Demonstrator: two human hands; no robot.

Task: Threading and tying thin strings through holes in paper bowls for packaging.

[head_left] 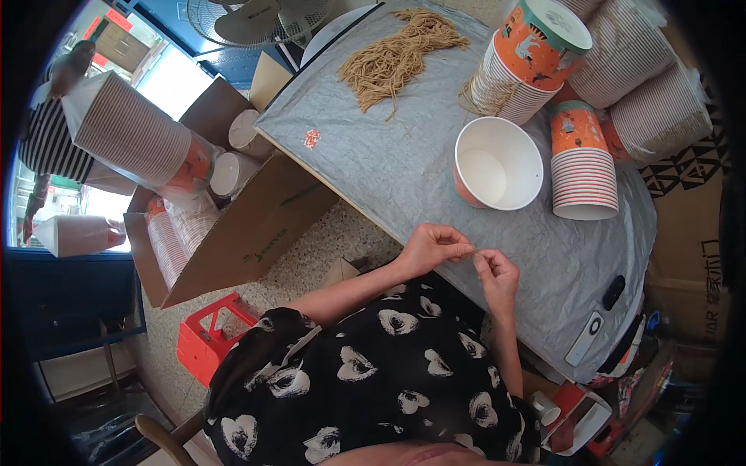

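My left hand (pixel 432 247) and my right hand (pixel 498 279) meet over the front edge of the table, fingertips pinched close together. Whatever they hold between them is too thin or small to make out. Just beyond them a wide white-lined paper bucket (pixel 518 167) lies tilted with its mouth toward me. To its right stands a nested stack of orange and white paper buckets (pixel 584 175). Farther back, another stack (pixel 536 54) has tan cords (pixel 497 85) looped about it. A loose heap of tan cords (pixel 400 54) lies at the far side.
Grey sheeting (pixel 373 155) covers the table. A phone (pixel 584 339) and a dark object (pixel 613 292) lie at its right edge. More wrapped bucket stacks (pixel 622 54) fill the back right. On the left are a cardboard box (pixel 233 225) of buckets, a red stool (pixel 210 335) and a person (pixel 54 140).
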